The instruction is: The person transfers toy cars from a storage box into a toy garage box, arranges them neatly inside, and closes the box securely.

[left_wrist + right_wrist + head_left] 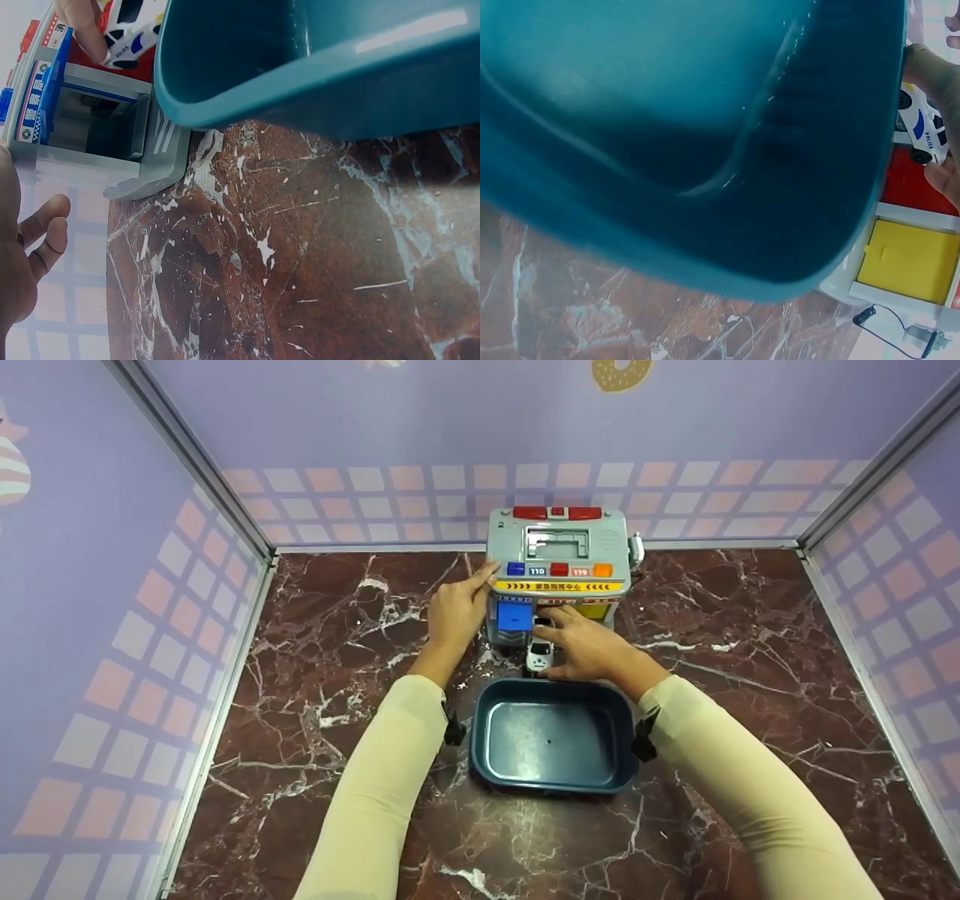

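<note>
A grey toy emergency station point(559, 536) stands near the back wall, with red lights and coloured buttons on top. My left hand point(459, 611) touches its upper left corner, the index finger laid straight along the roof edge. Beneath that corner, the blue door point(52, 86) is swung up and its bay point(94, 124) gapes. My right hand point(589, 645) pinches a small white toy police car point(540, 655) between thumb and fingers in front of the station's left-middle part. In the right wrist view the car shows its side, close to the red door point(915, 180).
Just in front of the station sits a dark teal plastic basin point(555, 789). The yellow door point(907, 259) on the right is closed. A grey handset point(636, 549) hangs on the station's right side. Patterned walls point(165, 622) enclose the brown marbled surface point(337, 697).
</note>
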### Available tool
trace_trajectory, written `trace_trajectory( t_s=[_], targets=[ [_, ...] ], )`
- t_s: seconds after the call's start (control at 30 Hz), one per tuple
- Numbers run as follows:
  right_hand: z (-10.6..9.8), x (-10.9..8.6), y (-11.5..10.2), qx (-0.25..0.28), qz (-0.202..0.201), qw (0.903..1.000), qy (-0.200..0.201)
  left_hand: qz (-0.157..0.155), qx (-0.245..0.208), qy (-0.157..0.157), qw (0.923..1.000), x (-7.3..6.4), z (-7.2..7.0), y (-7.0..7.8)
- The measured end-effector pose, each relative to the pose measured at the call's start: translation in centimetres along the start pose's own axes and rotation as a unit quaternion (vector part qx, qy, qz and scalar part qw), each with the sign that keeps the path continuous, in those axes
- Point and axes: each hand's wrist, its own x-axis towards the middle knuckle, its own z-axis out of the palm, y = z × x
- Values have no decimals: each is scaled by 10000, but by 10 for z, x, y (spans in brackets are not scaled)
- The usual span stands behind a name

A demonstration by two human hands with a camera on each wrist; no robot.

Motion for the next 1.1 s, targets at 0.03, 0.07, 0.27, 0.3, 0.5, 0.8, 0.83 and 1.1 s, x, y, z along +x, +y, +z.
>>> trace_trajectory(
  t_s=[0.03,0.07,0.27,0.3,0.5,0.8,0.83,1.1],
  targets=[
    [1,2,0,26,2,10000,-16,2,-5,1,10000,0,0,0],
    [3,3,0,54,6,10000,-44,-8,0,-11,10000,0,0,0],
    [11,10,1,32,-74,9999,-113,-11,-16,-19,10000,2,-1,4],
    [12,11,1,16,-101,9999,-101,-2,-24,5,10000,2,-1,4],
    [19,17,0,20,-217,9998,-45,15,-79,100,9999,2,-1,4],
    [31,26,-2,85,-135,9991,-396,11,-80,92,9999,-3,0,-1],
    [32,27,-3,82,-133,9991,-382,17,-78,96,9999,-3,0,-1],
    [35,33,-5,-90,-166,9992,-364,31,-2,51,10000,-1,-1,0]
  ],
)
